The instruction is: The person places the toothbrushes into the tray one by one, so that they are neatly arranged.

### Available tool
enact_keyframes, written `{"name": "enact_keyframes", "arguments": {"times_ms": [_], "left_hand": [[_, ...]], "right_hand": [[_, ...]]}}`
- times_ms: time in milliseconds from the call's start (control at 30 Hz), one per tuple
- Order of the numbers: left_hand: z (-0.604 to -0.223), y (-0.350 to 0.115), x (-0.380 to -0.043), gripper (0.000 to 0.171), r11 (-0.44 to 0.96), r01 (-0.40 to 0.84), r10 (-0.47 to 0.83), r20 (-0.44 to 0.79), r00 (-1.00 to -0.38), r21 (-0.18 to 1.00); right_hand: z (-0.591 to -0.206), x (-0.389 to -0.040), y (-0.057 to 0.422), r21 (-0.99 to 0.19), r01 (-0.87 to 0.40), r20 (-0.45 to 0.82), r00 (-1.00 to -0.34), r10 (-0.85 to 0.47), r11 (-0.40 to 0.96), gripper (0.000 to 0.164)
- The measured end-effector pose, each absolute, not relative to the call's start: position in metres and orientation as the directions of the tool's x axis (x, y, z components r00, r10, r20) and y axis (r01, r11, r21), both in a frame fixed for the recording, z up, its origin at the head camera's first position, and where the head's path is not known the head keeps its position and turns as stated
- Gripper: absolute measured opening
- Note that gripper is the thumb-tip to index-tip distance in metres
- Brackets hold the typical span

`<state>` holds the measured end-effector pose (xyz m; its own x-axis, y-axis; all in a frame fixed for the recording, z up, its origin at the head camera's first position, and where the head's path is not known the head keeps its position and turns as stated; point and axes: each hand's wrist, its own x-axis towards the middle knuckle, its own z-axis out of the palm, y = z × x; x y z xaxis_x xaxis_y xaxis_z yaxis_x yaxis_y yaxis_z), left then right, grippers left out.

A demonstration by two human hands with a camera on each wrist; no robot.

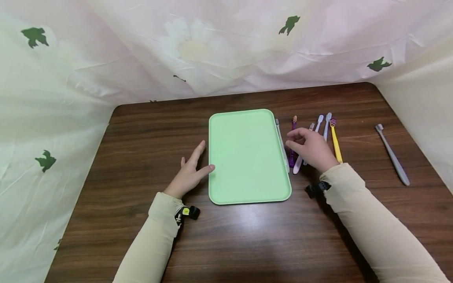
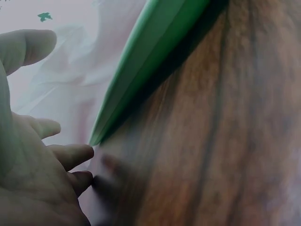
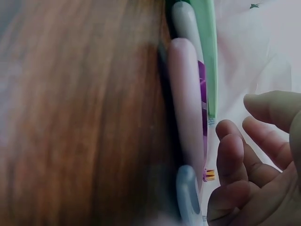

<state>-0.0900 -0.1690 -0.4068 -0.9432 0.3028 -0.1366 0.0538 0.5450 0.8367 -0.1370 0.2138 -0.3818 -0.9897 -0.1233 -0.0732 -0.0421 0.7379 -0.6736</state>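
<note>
Several brushes [image 1: 298, 164] lay close together on the worktop [image 1: 177, 129], right of the tray [image 1: 247, 157]. Left hand [image 1: 189, 175], spread and empty, sat by the tray's left rim; right hand [image 1: 312, 149], half-open, empty, hovered over them. Tight spacing risked pinching two or knocking others.

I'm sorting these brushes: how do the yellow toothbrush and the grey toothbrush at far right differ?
The yellow toothbrush has purple-striped bristles; the grey toothbrush, pale ones. The yellow one lies beside others; the grey one, apart. Both rest on the dark wooden table, heads pointing away.
</note>
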Motion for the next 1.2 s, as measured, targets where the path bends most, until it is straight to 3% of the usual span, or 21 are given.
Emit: {"name": "enact_keyframes", "arguments": {"times_ms": [467, 1200], "left_hand": [[-0.412, -0.167, -0.090, 0.075, 0.638, 0.105, 0.349, -0.165, -0.923, 0.763], [-0.412, -0.169, -0.089, 0.073, 0.656, 0.119, 0.349, -0.159, -0.924, 0.746]], "right_hand": [[-0.380, -0.146, 0.203, -0.625, -0.029, -0.146, -0.977, -0.154, 0.780, 0.028], [-0.384, -0.158, 0.199, -0.579, -0.040, -0.152, -0.976, -0.155, 0.815, 0.025]]}}
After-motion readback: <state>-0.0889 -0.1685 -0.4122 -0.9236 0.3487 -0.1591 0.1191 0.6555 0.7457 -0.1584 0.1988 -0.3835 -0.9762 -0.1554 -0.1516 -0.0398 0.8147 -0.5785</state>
